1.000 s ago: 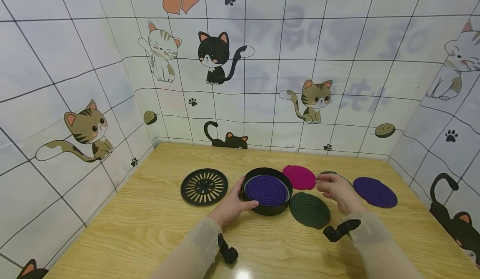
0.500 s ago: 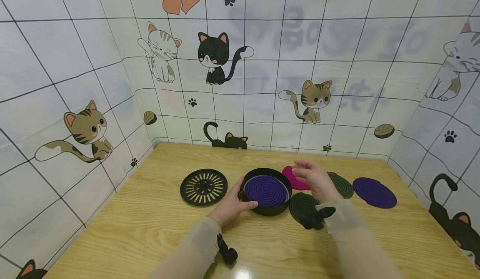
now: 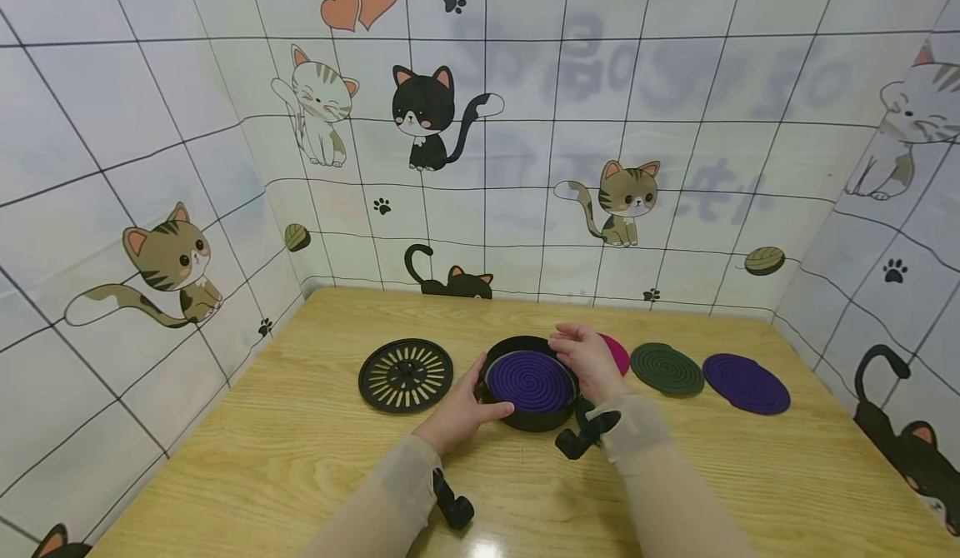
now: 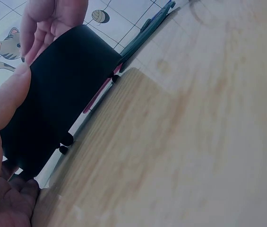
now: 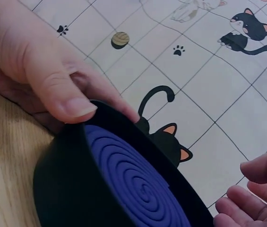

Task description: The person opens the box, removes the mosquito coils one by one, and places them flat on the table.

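Observation:
A round black mosquito coil holder [image 3: 540, 421] stands on the table, with a purple mosquito coil [image 3: 528, 381] lying inside it. My left hand [image 3: 459, 416] grips the holder's left side, its thumb over the rim. In the right wrist view, that same thumb [image 5: 72, 104] bends over the holder's wall. My right hand [image 3: 588, 366] is at the holder's right rim, fingers loosely bent and nothing between them. Whether it touches the rim I cannot tell. Small feet [image 4: 67, 139] show under the holder in the left wrist view.
Left of the holder lies a black slotted lid [image 3: 406, 376]. To the right are a pink coil [image 3: 618, 353], partly hidden by my hand, a green coil [image 3: 667, 369] and another purple coil [image 3: 746, 384]. My right wrist mostly covers a second green coil [image 3: 582, 409].
My right hand has moved left from above the coils, past the pink one, to the holder's right rim. My left hand and the holder have stayed in place.

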